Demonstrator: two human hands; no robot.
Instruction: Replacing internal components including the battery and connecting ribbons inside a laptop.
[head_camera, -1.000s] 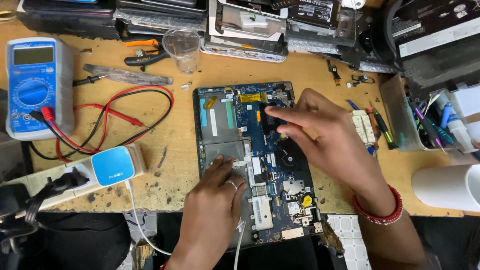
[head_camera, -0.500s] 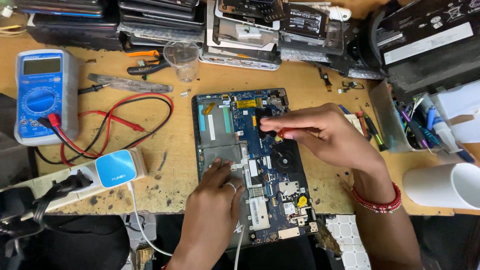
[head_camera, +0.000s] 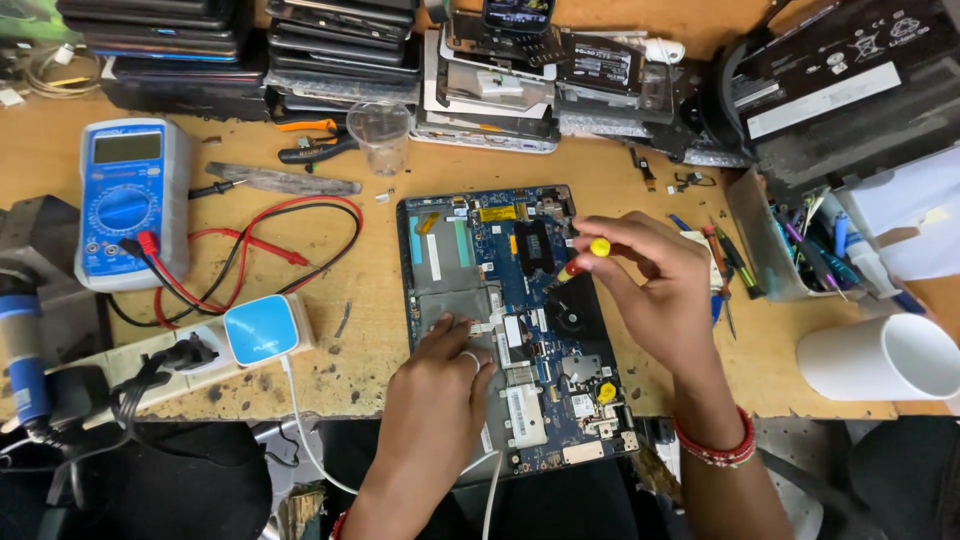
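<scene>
Lying flat near the front edge of the wooden workbench (head_camera: 640, 185), an opened laptop base with its blue circuit board (head_camera: 520, 320) exposed is shown between the person's two hands. The left hand (head_camera: 440, 385) is laid palm-down on the grey metal shield (head_camera: 455, 300) at the board's left side, fingers spread and grasping nothing; the base is judged to be pinned this way so that it does not slide under tool pressure. The right hand (head_camera: 655, 290) is closed around a small screwdriver (head_camera: 585, 255), whose yellow cap is seen at the fingertips and whose red handle points down toward the board just above the round black fan (head_camera: 570, 320). The tool is pinched by the fingertips rather than gripped in the fist, a hold suited to fine turning; the tip itself is hidden, so contact with a screw cannot be told.

To the left, a blue multimeter (head_camera: 125, 200) is set with its red and black leads (head_camera: 250, 250) looped across the bench, near a white power strip carrying a blue adapter (head_camera: 262, 328). A clear plastic cup (head_camera: 380, 130) stands behind the board. At the right, an open box of pens and tools (head_camera: 790, 250) is kept near the working hand, beside a white roll (head_camera: 880, 358). Stacked laptops and parts (head_camera: 340, 50) line the back.
</scene>
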